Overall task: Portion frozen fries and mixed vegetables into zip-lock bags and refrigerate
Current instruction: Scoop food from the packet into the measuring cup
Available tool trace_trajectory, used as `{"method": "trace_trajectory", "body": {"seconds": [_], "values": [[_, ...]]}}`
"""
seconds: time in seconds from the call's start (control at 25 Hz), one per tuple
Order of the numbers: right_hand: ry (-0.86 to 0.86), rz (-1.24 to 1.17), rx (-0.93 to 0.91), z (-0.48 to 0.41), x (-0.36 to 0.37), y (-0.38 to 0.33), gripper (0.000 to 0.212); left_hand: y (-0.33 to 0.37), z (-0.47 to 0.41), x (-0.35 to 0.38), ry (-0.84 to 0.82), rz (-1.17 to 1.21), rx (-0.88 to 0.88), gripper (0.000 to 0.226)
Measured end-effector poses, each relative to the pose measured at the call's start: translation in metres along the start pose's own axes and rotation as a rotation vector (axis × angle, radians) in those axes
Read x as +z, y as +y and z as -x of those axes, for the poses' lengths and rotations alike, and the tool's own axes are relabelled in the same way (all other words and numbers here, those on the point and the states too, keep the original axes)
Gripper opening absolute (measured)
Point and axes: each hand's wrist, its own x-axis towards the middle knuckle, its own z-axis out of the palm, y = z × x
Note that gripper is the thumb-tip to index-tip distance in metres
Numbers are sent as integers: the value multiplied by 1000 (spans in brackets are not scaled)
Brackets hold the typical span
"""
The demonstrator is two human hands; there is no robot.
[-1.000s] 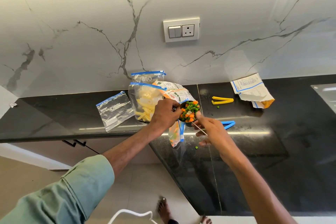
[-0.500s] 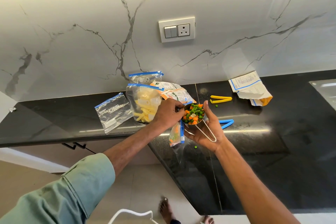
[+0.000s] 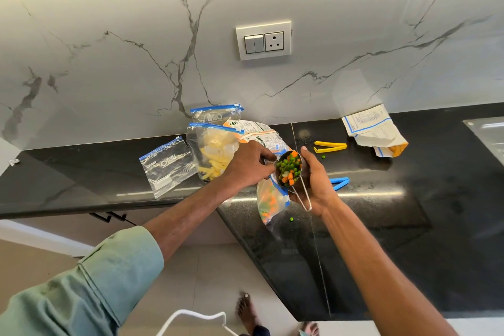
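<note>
Vegetable portioning is under way: the right hand (image 3: pixel 317 185) cups a full steel measuring cup (image 3: pixel 289 170) in curled fingers, while the left hand (image 3: pixel 246 166) pinches the zip-lock bag (image 3: pixel 270 203) (partly filled) at the countertop's (image 3: pixel 381 226) front edge. The next move is probably a careful tip into the bag's mouth.

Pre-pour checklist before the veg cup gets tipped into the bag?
1. Measuring cup full, held by right hand: ok.
2. Left hand holds veg bag at its top: ok.
3. Bag mouth open under the cup: cannot tell.
4. Counter free of spills: not ok, stray peas lie on it.
5. Blue clip close by for sealing: ok.
</note>
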Motion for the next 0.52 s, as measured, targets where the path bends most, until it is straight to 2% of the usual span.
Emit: {"method": "trace_trajectory", "body": {"seconds": [0.2, 0.36, 0.52], "values": [[82, 271, -50, -11, 3, -7, 67, 7, -3, 1, -50, -24, -11, 40], [164, 457, -67, -8, 10, -14, 52, 10, -6, 2, -29, -11, -33, 41], [207, 588, -138, -13, 13, -22, 57, 14, -8, -1, -54, -52, -42, 46]]}}
